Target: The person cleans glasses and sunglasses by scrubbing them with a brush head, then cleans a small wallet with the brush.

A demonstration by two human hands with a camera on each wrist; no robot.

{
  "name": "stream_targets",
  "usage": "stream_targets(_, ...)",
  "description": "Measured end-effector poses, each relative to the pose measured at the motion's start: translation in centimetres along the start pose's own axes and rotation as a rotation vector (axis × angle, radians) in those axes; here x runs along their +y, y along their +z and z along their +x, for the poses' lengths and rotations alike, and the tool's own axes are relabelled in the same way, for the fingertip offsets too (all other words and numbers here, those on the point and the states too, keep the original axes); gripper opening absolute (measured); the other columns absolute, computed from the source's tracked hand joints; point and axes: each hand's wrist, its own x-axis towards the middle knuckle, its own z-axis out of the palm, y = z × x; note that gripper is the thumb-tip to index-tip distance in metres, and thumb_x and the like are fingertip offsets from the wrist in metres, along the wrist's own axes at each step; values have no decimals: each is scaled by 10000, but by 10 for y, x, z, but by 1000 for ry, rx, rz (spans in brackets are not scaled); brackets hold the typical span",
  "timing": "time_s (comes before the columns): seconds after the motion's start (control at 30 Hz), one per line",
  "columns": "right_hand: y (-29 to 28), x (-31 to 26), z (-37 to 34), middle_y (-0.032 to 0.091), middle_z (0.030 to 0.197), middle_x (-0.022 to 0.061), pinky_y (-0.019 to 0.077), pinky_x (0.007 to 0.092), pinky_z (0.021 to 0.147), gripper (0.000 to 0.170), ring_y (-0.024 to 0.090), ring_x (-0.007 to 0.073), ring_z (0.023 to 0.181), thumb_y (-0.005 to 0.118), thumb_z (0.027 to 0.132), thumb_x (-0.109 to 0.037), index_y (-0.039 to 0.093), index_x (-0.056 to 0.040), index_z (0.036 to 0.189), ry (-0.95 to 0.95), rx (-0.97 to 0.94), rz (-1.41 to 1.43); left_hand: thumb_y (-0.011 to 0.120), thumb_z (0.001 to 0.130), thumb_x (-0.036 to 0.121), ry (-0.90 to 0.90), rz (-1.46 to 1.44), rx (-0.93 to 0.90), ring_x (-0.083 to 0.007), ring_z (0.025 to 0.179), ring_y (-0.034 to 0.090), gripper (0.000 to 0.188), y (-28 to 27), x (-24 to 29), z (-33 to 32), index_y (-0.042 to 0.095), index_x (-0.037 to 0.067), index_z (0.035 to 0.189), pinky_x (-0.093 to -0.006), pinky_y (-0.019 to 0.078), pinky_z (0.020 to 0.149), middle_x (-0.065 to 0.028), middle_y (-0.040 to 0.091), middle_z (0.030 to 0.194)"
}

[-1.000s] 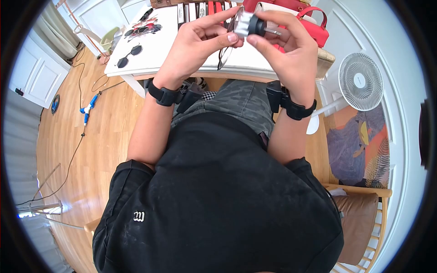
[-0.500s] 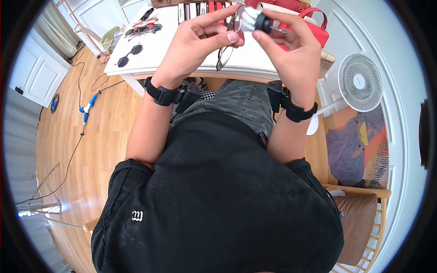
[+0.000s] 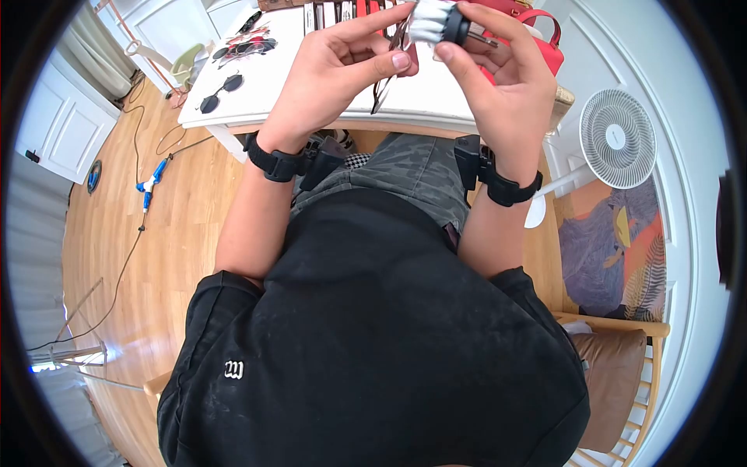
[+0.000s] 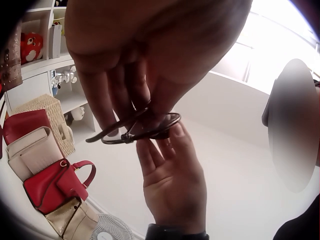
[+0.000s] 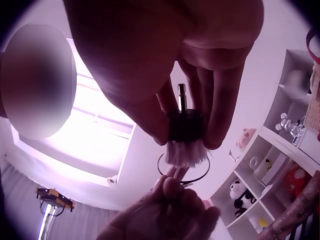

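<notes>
High over the white table, my left hand (image 3: 342, 70) pinches a pair of thin-framed eyeglasses (image 4: 126, 137) between thumb and fingers. One temple of the glasses hangs down below the hand. My right hand (image 3: 510, 86) grips a round drill brush (image 5: 186, 127) by its black base, thumb on one side and fingers on the other. The brush's white bristles (image 5: 185, 154) face the lens and overlap its rim in the right wrist view. Its metal shank (image 5: 182, 97) points back toward the right palm.
Dark round sunglasses (image 3: 222, 95) and a cluster of other eyewear (image 3: 247, 50) lie on the white table (image 3: 311, 109) at left. Red and white handbags (image 3: 537, 50) stand at its back right. A white fan (image 3: 616, 138) stands at right.
The brush has shifted up along the lens and turned slightly, with the right hand moving a little right. The left hand keeps its hold on the glasses, almost still.
</notes>
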Motion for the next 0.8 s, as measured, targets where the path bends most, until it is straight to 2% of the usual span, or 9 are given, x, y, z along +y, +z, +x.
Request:
stream_targets(0.13,-7,4,0,661,1303,143,601,332,971,449,702,228,1150,777,856,105,650,40,1282,-39,-58,-42,714,990,21,-15,-41,-19,-75,956,670,615,-4,0,-1,480,17,1558,-246,545,845,5,698,978)
stream_targets(0.23,-3,2,-1,681,1289,133,613,337,950,442,715,224,1127,793,849,95,668,28,1268,-133,-106,-9,723,989,60,88,52,29,-174,1001,742,595,0,-7,-2,496,0,1536,-312,599,914,-80,756,986)
stream_targets(0.3,3,-3,-2,617,1334,174,573,316,977,492,667,219,1182,765,838,133,603,55,1296,-114,80,-35,726,982,48,-12,15,81,-190,980,751,598,6,-4,-6,496,-10,1531,-326,617,898,-74,742,960)
stream_targets(0.37,-4,3,-1,684,1263,121,614,326,932,445,712,217,1124,797,846,91,672,22,1268,-106,80,-28,724,983,47,3,38,48,-198,963,755,593,6,1,-6,495,-26,1525,-342,626,892,-86,748,981)
stream_targets(0.47,-15,-9,-1,683,1203,101,616,304,901,441,714,199,1090,807,847,78,680,16,1265,-47,-185,-298,722,986,49,-1,-34,48,-195,956,755,579,6,1,-4,503,-31,1517,-338,624,895,-97,753,999)
stream_targets(0.6,0,4,1,678,1266,108,609,300,859,446,716,198,1087,800,865,70,666,24,1288,-157,72,30,728,987,56,41,-48,-12,-166,950,748,553,9,1,-4,534,-18,1500,-308,609,875,-87,764,974)
stream_targets(0.7,-6,2,0,673,1292,112,607,313,898,434,716,205,1096,787,874,76,661,27,1287,56,84,-6,736,985,61,36,-19,-30,-142,934,743,543,8,5,-6,551,-15,1489,-280,599,854,-64,765,929)
stream_targets(0.73,-8,6,3,683,1188,99,634,284,822,400,739,183,999,825,799,19,745,-30,1188,2,71,-48,725,989,57,29,-51,-22,-159,940,744,559,7,4,-5,523,-27,1503,-305,612,871,-86,761,961)
stream_targets(0.8,-12,-3,2,677,1199,98,634,288,836,399,737,182,1004,822,812,22,738,-28,1199,-24,-7,-126,708,997,49,58,-58,-10,-179,951,743,574,10,3,-4,487,-44,1519,-331,626,887,-106,753,995)
